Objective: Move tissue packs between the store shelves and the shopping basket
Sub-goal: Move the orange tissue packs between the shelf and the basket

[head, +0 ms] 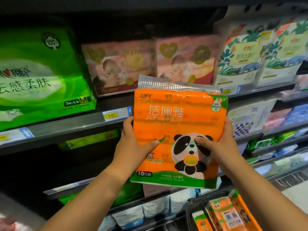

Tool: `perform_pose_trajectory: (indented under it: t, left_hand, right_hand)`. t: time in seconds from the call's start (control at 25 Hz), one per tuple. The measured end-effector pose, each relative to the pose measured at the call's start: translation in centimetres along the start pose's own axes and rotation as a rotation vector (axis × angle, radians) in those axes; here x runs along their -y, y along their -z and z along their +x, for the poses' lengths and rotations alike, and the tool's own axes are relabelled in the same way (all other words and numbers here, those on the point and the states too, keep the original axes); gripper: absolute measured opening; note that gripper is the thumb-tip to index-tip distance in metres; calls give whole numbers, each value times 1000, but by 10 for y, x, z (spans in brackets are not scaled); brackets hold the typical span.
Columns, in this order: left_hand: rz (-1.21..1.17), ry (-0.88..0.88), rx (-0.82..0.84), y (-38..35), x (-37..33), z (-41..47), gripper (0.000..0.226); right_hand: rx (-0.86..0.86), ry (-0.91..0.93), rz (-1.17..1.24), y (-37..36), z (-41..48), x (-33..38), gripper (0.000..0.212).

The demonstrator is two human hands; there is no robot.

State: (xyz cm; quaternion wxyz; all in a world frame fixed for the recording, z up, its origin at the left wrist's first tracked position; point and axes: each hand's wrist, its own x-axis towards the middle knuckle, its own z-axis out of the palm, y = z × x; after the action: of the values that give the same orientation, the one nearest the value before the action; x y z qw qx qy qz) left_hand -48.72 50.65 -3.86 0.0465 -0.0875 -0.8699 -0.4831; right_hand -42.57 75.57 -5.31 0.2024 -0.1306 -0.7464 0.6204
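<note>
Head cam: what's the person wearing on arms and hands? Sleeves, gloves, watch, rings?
Nothing worn that shows. The left hand and right hand are ungloved. The left forearm and right forearm are bare to the frame edge: no sleeves, cuffs, watch or bracelet. No ring on the visible thumbs. Fingers behind the orange tissue pack are hidden, so rings there cannot be ruled out.

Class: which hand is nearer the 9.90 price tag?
Left. The left hand grips the orange pack just below and right of the price tag; the right hand holds the pack's far side.
</note>
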Motion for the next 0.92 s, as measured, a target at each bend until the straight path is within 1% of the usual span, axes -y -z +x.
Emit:
perform_pose_trajectory:
  t: [0.12,0.28,0.4,0.56,0.68,0.8,0.92]
  left_hand:
    - [54,-32,-46,-2,21,-9,92]
    - [112,-50,-65,-21,46,-23,91]
    - [53,25,-79,-40,56,-28,90]
    - [40,77,-75,-71,59,-32,85]
    - [50,172,-55,-108,56,-38,82]
    - [35,279,-36,-142,54,-36,88]
    - [27,329,-39,-173,58,-28,95]
  right_hand:
    - [-3,-32,31,-15,-10,-23,102]
    - [-16,-77,29,-19,-23,-46,106]
    - [-8,-108,5,-13,-21,-66,105]
    - [58,-177,-24,5,-7,-104,101]
    - [139,-243,-27,26,10,-126,96]
    - [234,-238,-70,47,29,-142,94]
    - [307,-211,-118,61,59,-156,93]
